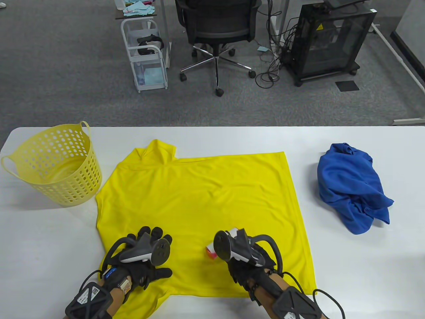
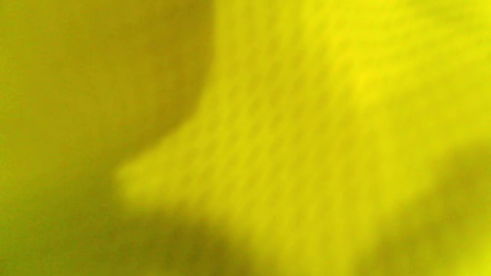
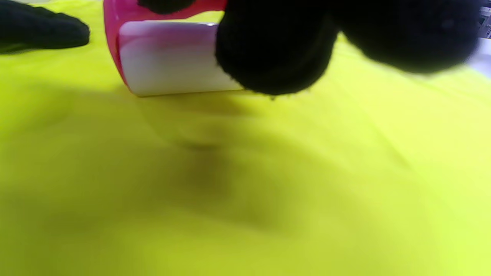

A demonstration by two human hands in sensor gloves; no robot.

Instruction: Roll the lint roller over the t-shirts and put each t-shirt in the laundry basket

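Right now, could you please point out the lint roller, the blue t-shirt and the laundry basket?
lint roller (image 3: 172,57): right wrist view, white roll.
blue t-shirt (image 1: 348,182): table view, middle of the crumpled heap.
laundry basket (image 1: 63,186): table view, perforated front wall.

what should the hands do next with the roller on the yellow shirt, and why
Probably push the lint roller away across the yellow t-shirt. The right hand holds it at the near hem, the left hand presses the cloth flat, and most of the shirt lies beyond it.
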